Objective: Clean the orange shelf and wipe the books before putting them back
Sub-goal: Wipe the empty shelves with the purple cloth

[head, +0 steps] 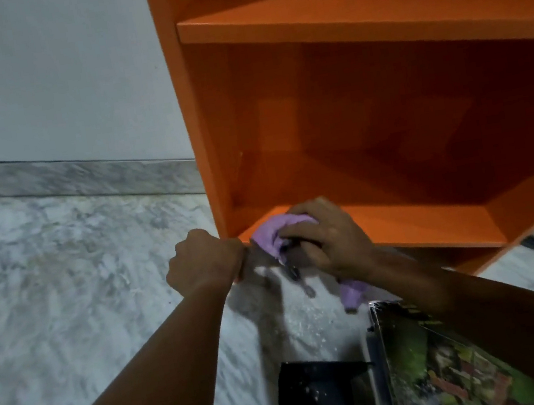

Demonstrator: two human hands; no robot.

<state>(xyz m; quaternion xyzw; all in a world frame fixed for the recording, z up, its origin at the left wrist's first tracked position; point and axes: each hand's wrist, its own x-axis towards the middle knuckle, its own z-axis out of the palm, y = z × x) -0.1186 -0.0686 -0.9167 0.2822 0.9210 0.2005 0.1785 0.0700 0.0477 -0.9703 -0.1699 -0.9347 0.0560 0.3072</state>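
Clenching right-hand fingers (299,230) round a bunched purple cloth (269,236), rubbing at the front left corner of the orange shelf (400,220), bottom board. Curling left-hand fingers (236,259) tight beside that same corner; not showing whether holding anything. Probably risking dust dropping onto the books (457,375) lying on the floor (60,268) just below, or dragging the cloth's hanging tail across them, soiling covers.

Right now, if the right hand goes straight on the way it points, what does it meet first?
Probably the left side panel of the orange shelf: the right hand, gripping the purple cloth at its bottom front corner, points up-left at it. The left hand sits just beside that line; depth unclear.
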